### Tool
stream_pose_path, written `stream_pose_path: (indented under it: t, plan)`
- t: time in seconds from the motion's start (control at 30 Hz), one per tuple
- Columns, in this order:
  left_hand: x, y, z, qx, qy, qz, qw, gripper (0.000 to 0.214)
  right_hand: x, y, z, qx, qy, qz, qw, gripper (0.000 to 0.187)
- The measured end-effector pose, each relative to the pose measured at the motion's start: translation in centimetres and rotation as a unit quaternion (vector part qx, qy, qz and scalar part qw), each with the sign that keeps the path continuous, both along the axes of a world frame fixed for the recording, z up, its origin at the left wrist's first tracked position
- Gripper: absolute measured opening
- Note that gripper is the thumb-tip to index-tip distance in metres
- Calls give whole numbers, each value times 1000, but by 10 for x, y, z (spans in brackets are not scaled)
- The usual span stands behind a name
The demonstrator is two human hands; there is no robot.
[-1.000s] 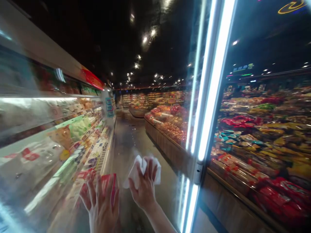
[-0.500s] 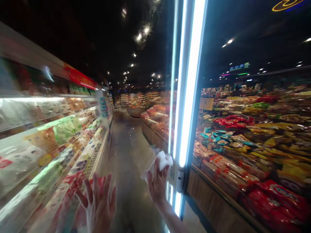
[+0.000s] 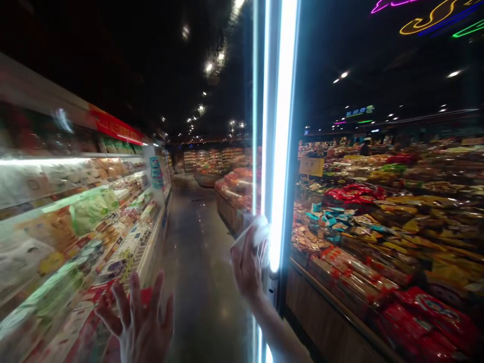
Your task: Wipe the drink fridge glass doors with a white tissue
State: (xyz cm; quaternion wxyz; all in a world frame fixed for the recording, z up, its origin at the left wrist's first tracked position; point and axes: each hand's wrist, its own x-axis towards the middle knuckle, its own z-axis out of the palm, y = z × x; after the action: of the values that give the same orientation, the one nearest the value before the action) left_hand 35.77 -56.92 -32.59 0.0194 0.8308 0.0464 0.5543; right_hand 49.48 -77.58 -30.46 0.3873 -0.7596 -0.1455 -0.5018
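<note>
My left hand (image 3: 138, 322) lies flat on a glass door (image 3: 204, 151), fingers spread wide, holding nothing. My right hand (image 3: 246, 264) is higher and to the right, gripping a white cloth (image 3: 260, 230) and pressing it to the glass. The cloth sits right beside the door's bright vertical light strip (image 3: 282, 151). My right forearm runs down to the bottom edge of the view.
Lit chilled shelves (image 3: 75, 217) of packaged food line the left. A shiny aisle floor (image 3: 200, 272) runs away behind the glass. Low wooden-sided displays (image 3: 340, 317) heaped with colourful packets fill the right. The ceiling is dark with small spotlights.
My right hand has slid the cloth right and upward across the glass to the light strip. My left hand has sunk lower and to the left, still flat.
</note>
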Motion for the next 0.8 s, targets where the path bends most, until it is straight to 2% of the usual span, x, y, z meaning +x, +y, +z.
stream_pose_path:
  t: [0.1,0.13,0.17,0.2,0.23,0.33,0.37,0.4,0.43,0.47,0.57,0.6,0.63,0.67,0.7,0.8]
  plan:
    - [2,0,-2,5,-6,-4,1000,91,17,-11,82,-7,-38,3,999,76]
    - [3,1,-2,9,-9,-6,1000,91,19,-11,98,-12,-45,4,999,76]
    - [3,2,-2,14,-10,-6,1000,91,17,-9,101,-13,-50,3,999,76]
    - [3,5,-2,19,-10,-7,1000,91,14,-4,91,-13,-51,-1,999,76]
    - [2,9,0,21,-10,-6,1000,90,8,3,70,-10,-47,-6,999,75]
    - [-4,26,12,12,-18,-12,1000,89,-6,26,-12,-6,-14,-17,1000,73]
    - [-7,33,18,3,-24,-13,1000,89,-7,29,-27,-12,-8,-16,1000,74]
    - [-11,39,26,-6,-34,-10,999,88,-6,31,-30,-5,-5,-13,1000,74]
    - [-15,46,35,-16,-42,-5,999,87,-2,29,-18,8,-4,-10,1000,74]
    - [-19,51,43,-23,-50,2,998,85,2,26,5,24,-6,-6,1000,74]
    - [-28,64,60,-20,-60,17,998,82,7,24,98,51,-34,1,998,70]
    - [-30,67,63,-10,-55,19,998,82,3,31,119,46,-49,-6,998,70]
    - [-32,70,65,2,-48,21,999,83,-4,41,128,23,-61,-5,998,70]
    - [-34,74,65,13,-43,24,999,84,-13,54,124,-15,-71,1,997,70]
    - [-35,78,66,21,-38,29,999,85,-23,68,109,-68,-81,13,994,71]
    - [-44,95,68,13,-41,47,998,88,-49,101,38,-236,-137,53,961,74]
